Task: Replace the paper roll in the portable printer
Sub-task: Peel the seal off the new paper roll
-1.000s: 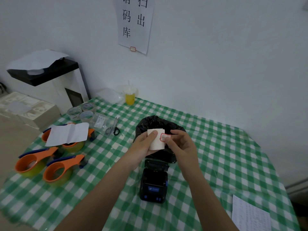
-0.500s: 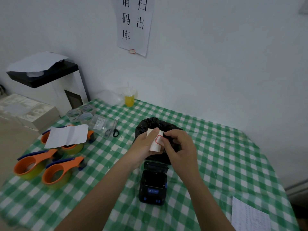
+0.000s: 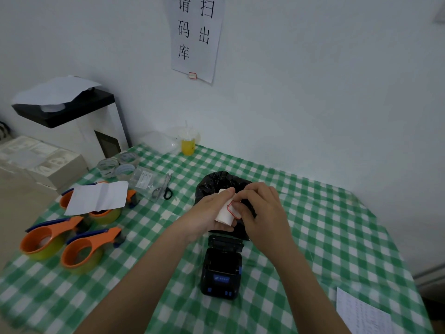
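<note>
A white paper roll (image 3: 224,214) is held above the table in my left hand (image 3: 207,213), fingers wrapped around it. My right hand (image 3: 261,210) pinches a small red-bordered sticker (image 3: 233,210) at the roll's right end. Below my hands the black portable printer (image 3: 222,268) lies on the checked tablecloth with its lid open toward the far side. A black plastic bag (image 3: 216,182) sits just behind the roll, partly hidden by my hands.
Three orange tape dispensers (image 3: 79,251) and a white paper sheet (image 3: 98,196) lie at the left. Scissors (image 3: 163,189) and clear tape rolls (image 3: 115,165) are farther back. A yellow cup (image 3: 187,145) stands by the wall. A printed sheet (image 3: 361,312) lies at the near right corner.
My right hand has moved in close against the roll's end, with the red-bordered sticker now tilted and pressed between fingers and roll. The roll has tipped more upright.
</note>
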{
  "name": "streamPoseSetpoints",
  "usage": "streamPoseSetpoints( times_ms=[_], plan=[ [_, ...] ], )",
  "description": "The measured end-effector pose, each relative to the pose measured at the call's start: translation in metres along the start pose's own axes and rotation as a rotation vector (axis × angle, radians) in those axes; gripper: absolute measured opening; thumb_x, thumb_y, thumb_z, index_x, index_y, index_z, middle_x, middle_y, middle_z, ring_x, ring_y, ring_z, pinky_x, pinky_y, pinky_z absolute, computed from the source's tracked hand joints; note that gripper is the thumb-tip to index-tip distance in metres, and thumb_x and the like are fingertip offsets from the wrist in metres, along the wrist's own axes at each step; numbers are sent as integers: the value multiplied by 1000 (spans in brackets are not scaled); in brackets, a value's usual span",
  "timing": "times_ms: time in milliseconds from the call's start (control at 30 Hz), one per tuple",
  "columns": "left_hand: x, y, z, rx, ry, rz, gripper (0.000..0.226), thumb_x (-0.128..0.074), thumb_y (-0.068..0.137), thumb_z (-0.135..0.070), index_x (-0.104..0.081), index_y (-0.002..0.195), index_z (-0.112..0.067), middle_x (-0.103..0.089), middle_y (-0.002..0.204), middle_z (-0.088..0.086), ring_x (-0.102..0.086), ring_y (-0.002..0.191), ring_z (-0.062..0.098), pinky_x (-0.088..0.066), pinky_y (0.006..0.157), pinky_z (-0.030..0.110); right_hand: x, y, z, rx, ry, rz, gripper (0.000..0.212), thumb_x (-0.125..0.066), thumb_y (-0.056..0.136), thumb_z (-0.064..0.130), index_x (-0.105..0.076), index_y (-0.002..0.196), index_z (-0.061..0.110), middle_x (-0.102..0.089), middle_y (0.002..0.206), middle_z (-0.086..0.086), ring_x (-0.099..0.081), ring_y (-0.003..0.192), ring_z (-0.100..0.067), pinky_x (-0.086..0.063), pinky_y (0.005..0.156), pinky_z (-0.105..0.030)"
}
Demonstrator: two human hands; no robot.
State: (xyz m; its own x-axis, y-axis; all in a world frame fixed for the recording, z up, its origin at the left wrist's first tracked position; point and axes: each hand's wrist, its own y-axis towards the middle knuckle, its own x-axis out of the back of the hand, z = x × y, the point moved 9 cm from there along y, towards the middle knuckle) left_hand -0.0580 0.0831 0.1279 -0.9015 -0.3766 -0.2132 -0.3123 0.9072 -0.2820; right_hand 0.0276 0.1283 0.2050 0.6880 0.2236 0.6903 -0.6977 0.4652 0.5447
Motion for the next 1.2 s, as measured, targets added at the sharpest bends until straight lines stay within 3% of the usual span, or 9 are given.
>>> streamPoseSetpoints(
  times_ms=[167,333,733,833,933,1033,1133,1200],
  plan=[
    [-5,0,0,29,12,9,40,-46,87,-50,-66,80,-16,-66,68,-1,-62,65,13,-54,64,27,-3,-4,-3,-10,5,10,21,-50,85,31,-63,88,14,-57,97,0,-49,91,-14,-45,79,-28],
    [-7,1,-1,42,11,8,41,-46,88,-52,-66,81,-17,-67,66,-3,-63,69,15,-56,71,30,-2,-7,-8,-61,33,-33,22,-49,87,31,-62,94,15,-58,102,0,-46,94,-9,-40,82,-24],
    [-2,2,0,49,13,-32,40,-47,87,-53,-67,85,-18,-68,70,0,-64,70,16,-57,70,30,3,-8,-8,-71,33,-111,23,-54,85,30,-70,90,15,-65,96,0,-48,92,-9,-42,81,-24],
    [-2,1,1,50,28,-35,41,-47,87,-53,-67,84,-17,-68,69,-1,-64,68,15,-57,67,27,-2,-7,-11,-114,68,-51,13,-62,83,25,-69,89,15,-61,99,2,-45,94,-6,-36,83,-18],
    [-1,0,3,57,47,-33,42,-46,87,-52,-67,82,-16,-68,67,-2,-64,64,13,-56,66,27,-8,-4,-17,-155,92,37,7,-67,83,16,-67,89,14,-56,104,4,-42,99,-8,-35,87,-21],
    [-1,1,4,63,54,-39,42,-46,87,-53,-67,82,-16,-68,68,-1,-64,66,13,-57,66,27,-11,-2,-18,-162,59,64,7,-62,84,19,-66,87,15,-54,105,5,-37,100,-6,-37,90,-26],
    [0,2,4,71,58,-47,42,-46,87,-53,-67,84,-16,-68,74,2,-65,71,15,-56,66,27,-8,-3,-11,-107,-12,-5,25,-48,83,33,-64,84,15,-57,99,2,-38,94,-6,-40,85,-27],
    [0,3,4,79,59,-48,42,-46,87,-53,-67,85,-16,-67,76,3,-64,72,16,-56,65,27,-6,-5,-8,-77,-50,-56,26,-46,83,33,-64,84,13,-58,95,-1,-42,92,-9,-43,82,-30]
  ],
)
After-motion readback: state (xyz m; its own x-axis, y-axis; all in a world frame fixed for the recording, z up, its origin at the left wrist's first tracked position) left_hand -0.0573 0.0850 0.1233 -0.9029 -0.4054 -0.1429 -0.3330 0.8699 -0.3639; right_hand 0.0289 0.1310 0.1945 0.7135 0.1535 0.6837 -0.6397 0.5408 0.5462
